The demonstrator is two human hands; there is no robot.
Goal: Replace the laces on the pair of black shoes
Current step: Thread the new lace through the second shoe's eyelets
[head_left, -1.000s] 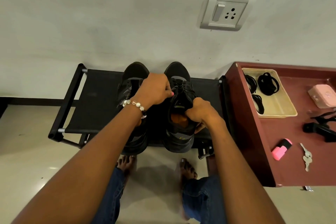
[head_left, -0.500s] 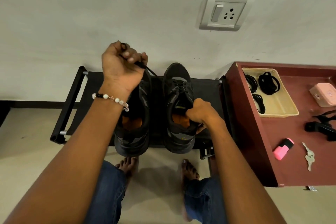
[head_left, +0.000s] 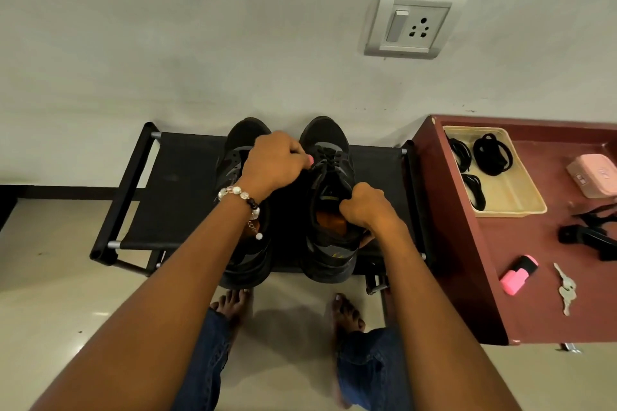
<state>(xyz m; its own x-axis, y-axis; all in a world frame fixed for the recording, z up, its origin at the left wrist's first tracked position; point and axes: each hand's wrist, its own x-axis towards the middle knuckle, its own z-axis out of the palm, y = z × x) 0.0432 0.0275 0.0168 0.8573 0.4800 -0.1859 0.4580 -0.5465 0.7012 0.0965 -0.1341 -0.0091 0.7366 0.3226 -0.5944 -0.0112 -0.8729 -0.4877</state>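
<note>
On rack (head_left: 173, 190): both hands gripping right shoe (head_left: 329, 203).

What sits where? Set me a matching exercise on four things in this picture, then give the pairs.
Things:
1. pair of black lace-up shoes
2. coiled black laces
3. pink highlighter pen
4. white wall socket

Places:
A. on the grey wall
B. in the shallow beige plastic tray
C. on the black fabric shoe rack
D. loose on the dark red table

Pairs: 1-C, 2-B, 3-D, 4-A
</note>
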